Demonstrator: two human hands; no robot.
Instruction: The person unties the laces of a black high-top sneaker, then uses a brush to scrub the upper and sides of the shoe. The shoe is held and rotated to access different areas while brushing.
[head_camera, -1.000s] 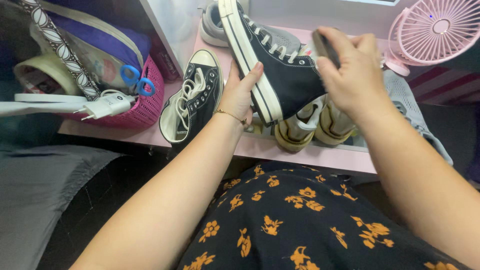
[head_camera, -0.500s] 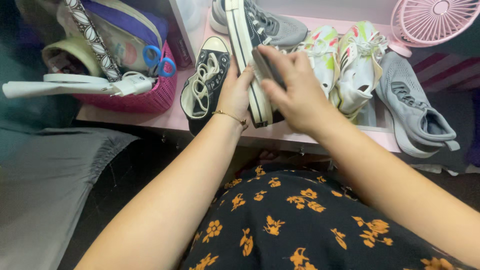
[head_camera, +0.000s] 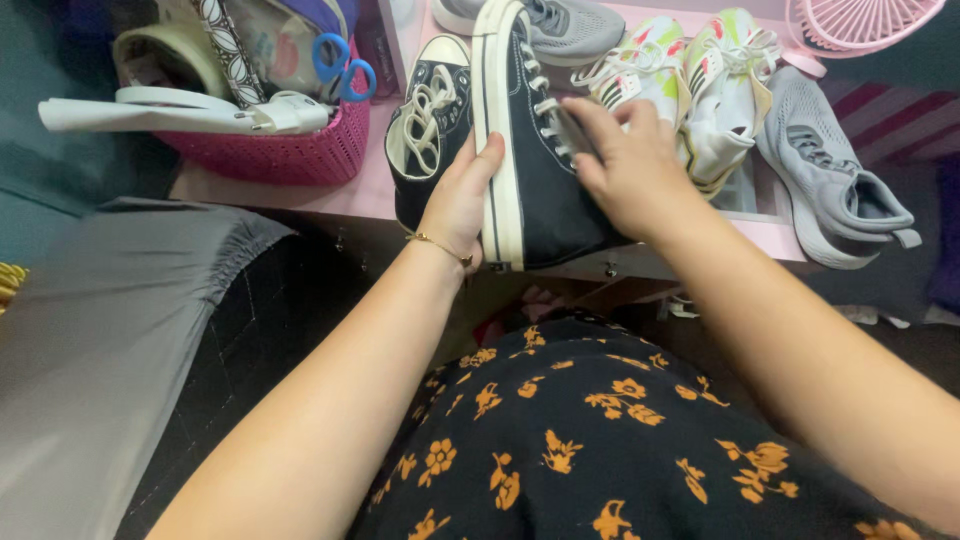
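Left hand (head_camera: 462, 200) is cupping the sole of the black high-top sneaker (head_camera: 535, 170) mid-frame, right hand (head_camera: 625, 165) is gripping its laces; I'd be keeping it level beside its mate (head_camera: 428, 125).

Black high-top sneaker (head_camera: 535, 170) lowered onto pink shelf (head_camera: 350, 195), tipped on its side

Arms were bare, no sleeves at all. Left hand (head_camera: 462, 205) had a thin gold bracelet (head_camera: 440, 246) at the wrist, plus a black dress (head_camera: 600, 440) with orange flowers.
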